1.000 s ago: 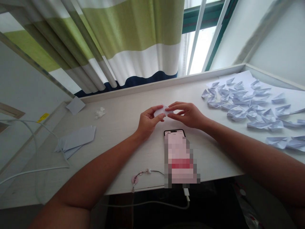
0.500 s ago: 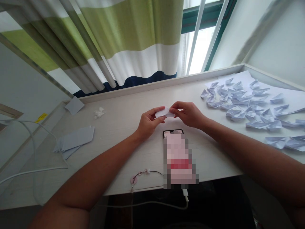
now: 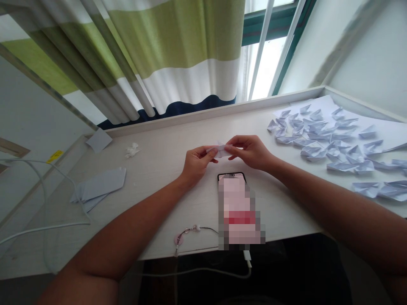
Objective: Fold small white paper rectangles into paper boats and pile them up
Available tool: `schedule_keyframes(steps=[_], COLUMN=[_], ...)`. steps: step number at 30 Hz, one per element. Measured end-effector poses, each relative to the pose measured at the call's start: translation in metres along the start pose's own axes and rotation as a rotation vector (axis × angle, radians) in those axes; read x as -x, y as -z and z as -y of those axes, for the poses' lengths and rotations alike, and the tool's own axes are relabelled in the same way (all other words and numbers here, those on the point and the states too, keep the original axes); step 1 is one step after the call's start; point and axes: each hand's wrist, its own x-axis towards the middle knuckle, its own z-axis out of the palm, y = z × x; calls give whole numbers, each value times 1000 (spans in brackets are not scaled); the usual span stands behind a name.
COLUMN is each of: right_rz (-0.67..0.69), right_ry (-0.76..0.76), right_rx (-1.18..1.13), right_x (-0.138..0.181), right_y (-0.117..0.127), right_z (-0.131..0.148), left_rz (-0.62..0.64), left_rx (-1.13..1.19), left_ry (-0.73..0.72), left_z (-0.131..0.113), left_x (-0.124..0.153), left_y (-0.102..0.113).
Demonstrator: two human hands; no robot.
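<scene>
Between my two hands is a small folded piece of white paper, held just above the desk beyond the phone. My left hand pinches its left end between thumb and fingers. At the right end, my right hand grips it with the thumb in front and the fingers behind. Parts of the paper are hidden by my fingers. Many folded white paper boats lie grouped on the right of the desk, some on large white sheets.
A phone with a blurred screen lies at the desk's front edge, with a charging cable and a beaded strap. To the left are a stack of paper, a paper square, a crumpled scrap and white cables.
The paper has turned in my hands, from showing a broad flat face to a narrower edge with a small point standing up. My left thumb has moved up onto it.
</scene>
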Motion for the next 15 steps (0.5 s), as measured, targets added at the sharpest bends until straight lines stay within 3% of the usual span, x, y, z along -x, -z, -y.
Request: schedule_keyframes(steps=[15], right_rz=[-96], right_ry=[15], right_rx=[-114], right_x=[-4], right_y=[1], right_z=[-7], left_rz=[115], left_rx=[32], left_ry=[55], left_z=[0], left_x=[-1], left_y=[3])
